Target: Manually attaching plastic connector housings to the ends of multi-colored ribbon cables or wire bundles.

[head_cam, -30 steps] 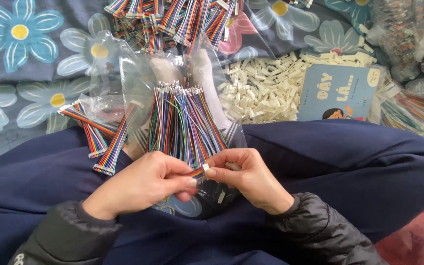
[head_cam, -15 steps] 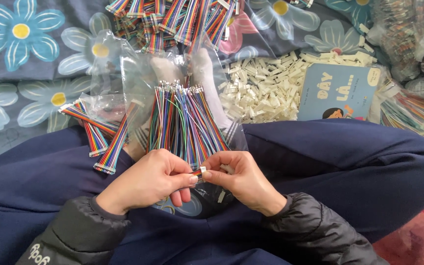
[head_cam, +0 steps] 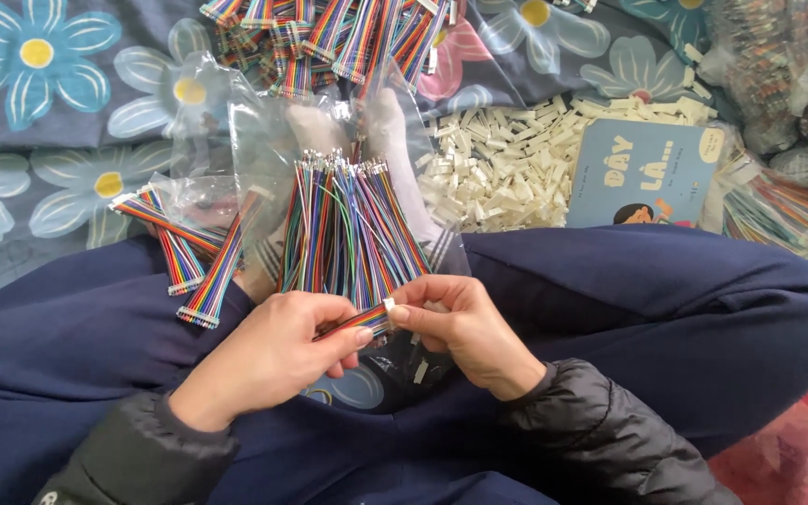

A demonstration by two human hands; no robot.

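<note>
Rainbow wires (head_cam: 355, 324) sat pinched in your left hand (head_cam: 273, 360) near the middle of the frame, while your right hand (head_cam: 455, 327) gripped their small white plug (head_cam: 389, 306). They looked light, thin and bendy. Best held close to the plug. More wires (head_cam: 348, 234) fanned above.

Rainbow ribbon cable (head_cam: 359, 323): parallel stripes of red, orange, yellow, green, blue and purple, ending in a white connector housing (head_cam: 389, 305). Loose wire bundle (head_cam: 348, 224): mixed green, blue, red, purple and white strands with silver tips. Ribbon cable pieces (head_cam: 189, 257): same rainbow striping. Connector pile (head_cam: 502, 168): off-white. Booklet (head_cam: 642, 173): light blue cover with pale yellow lettering. Blanket (head_cam: 39, 122): grey-blue ground, blue and pale blue flowers with yellow centres, one pink flower. Trousers (head_cam: 628, 299): plain navy. Jacket sleeves (head_cam: 600, 440): black, quilted.
</note>
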